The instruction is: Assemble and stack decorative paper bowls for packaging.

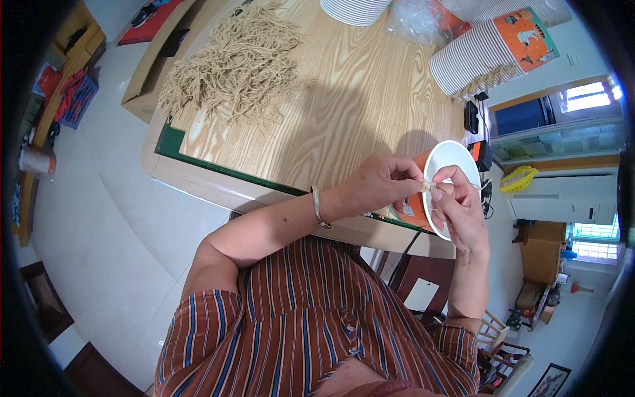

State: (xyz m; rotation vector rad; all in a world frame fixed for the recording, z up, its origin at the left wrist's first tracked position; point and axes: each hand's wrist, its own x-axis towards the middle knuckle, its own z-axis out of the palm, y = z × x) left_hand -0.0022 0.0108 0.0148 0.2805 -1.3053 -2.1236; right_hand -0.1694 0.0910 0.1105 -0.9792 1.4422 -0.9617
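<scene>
Over the near rim of an orange paper bucket (454, 151) with a white inside, both my hands meet at fingertip height. My left hand (387, 182), with a bangle at the wrist, pinches a small pale piece that looks like cord (426, 187). From the other side, the thumb and forefinger of my right hand (461, 208) close on the same piece. The fingers cover most of it, so its exact shape cannot be made out. The bucket stands at the table's near right edge, tilted in view, partly behind my hands.
A loose heap of tan cords (241, 66) covers the table's (397, 86) far left. Stacked paper buckets (473, 56) lie at the far right, with tan cord along their side. Another bucket stack (354, 9) and a clear plastic bag (417, 23) are at the back. A cardboard box (149, 79) adjoins the left edge.
</scene>
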